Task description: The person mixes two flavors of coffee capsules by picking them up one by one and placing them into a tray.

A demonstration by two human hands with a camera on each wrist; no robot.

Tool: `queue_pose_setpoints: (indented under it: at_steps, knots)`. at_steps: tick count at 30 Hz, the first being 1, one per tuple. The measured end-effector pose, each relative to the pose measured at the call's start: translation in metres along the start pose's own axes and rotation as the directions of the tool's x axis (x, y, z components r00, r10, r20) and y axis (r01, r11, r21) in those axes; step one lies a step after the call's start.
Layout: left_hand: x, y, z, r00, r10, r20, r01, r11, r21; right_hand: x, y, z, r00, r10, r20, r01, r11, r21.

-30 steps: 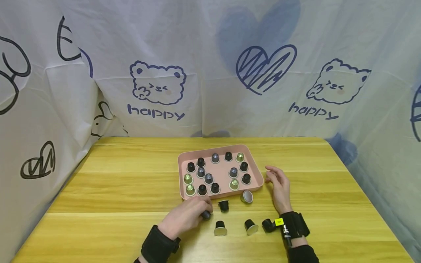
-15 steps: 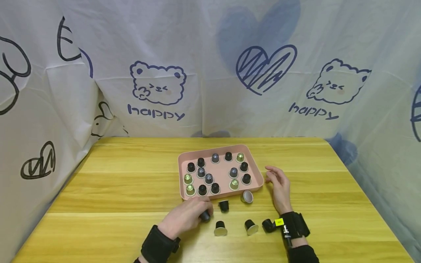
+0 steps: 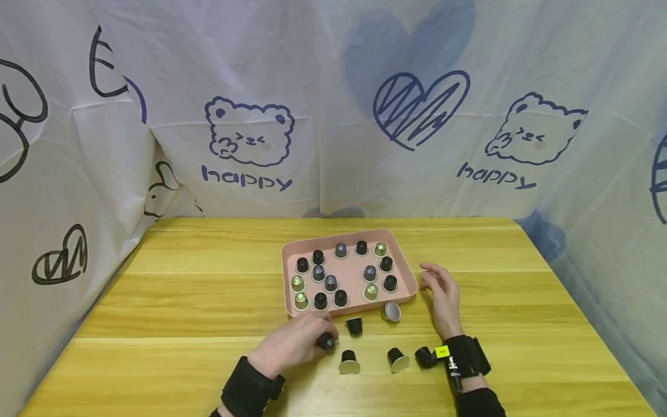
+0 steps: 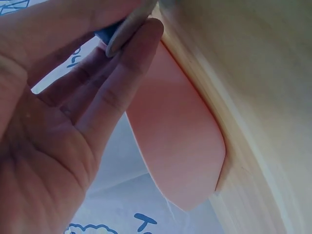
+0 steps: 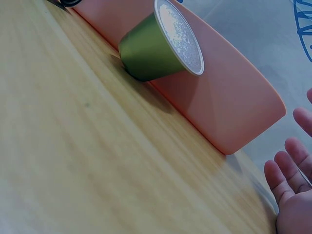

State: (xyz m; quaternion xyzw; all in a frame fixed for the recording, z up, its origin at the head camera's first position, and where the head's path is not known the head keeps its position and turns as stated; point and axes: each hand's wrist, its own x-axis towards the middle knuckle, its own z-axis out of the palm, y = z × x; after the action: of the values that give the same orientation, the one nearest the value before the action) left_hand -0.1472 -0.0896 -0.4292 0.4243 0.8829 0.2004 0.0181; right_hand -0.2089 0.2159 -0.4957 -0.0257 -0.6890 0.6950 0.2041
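In front of the pink tray's near-left corner, my left hand pinches a dark blue coffee capsule between thumb and fingers. The left wrist view shows the capsule's pale rim at the fingertips, its body mostly hidden. My right hand lies on the table just right of the tray, fingers loosely bent and holding nothing. Nearest to it on the table is a green capsule, tipped on its side with its silvery lid facing outward.
Several black, blue and green capsules stand lid-down in the tray. Before it on the table are a black capsule, another standing lid-down, a tilted one, and one by the right wrist. A printed white curtain hangs behind.
The capsule in my left hand has turned slightly, its rounded end now facing more toward the camera. My right hand and the tray have stayed put.
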Motion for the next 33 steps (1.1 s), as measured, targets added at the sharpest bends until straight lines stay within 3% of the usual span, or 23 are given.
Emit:
queue_pose_setpoints:
  at_steps: [8, 14, 20, 23, 25, 28, 33]
  knots:
    - [0.001, -0.001, -0.004, 0.999, -0.029, -0.019, 0.026, 0.987, -0.16, 0.0, 0.001, 0.0, 1.0, -0.002, -0.003, 0.001, 1.0, -0.009]
    - [0.004, -0.002, -0.007, 0.993, -0.067, -0.101, 0.041, 0.97, -0.238, 0.0, 0.001, 0.0, 1.0, 0.0, -0.003, 0.0, 1.0, 0.008]
    - [0.018, -0.006, -0.014, 0.969, -0.084, -0.231, 0.013, 0.956, -0.295, 0.001, 0.001, 0.0, 1.0, 0.0, -0.005, 0.0, 1.0, -0.017]
    - [0.029, -0.008, -0.02, 0.96, -0.097, -0.261, 0.013, 0.952, -0.305, 0.001, 0.002, -0.001, 1.0, 0.003, -0.009, -0.003, 1.0, -0.028]
    - [0.036, -0.01, -0.023, 0.959, -0.115, -0.26, 0.042, 0.961, -0.272, 0.001, 0.001, -0.001, 1.0, 0.002, -0.01, -0.002, 1.0, -0.021]
    - [0.047, -0.01, -0.027, 0.957, -0.183, -0.225, 0.134, 0.967, -0.216, 0.001, 0.001, -0.001, 1.0, -0.005, -0.008, 0.005, 1.0, -0.008]
    - [0.07, -0.011, -0.03, 0.948, -0.28, -0.151, 0.252, 0.951, -0.18, 0.001, 0.002, -0.001, 1.0, -0.002, -0.005, 0.002, 1.0, -0.01]
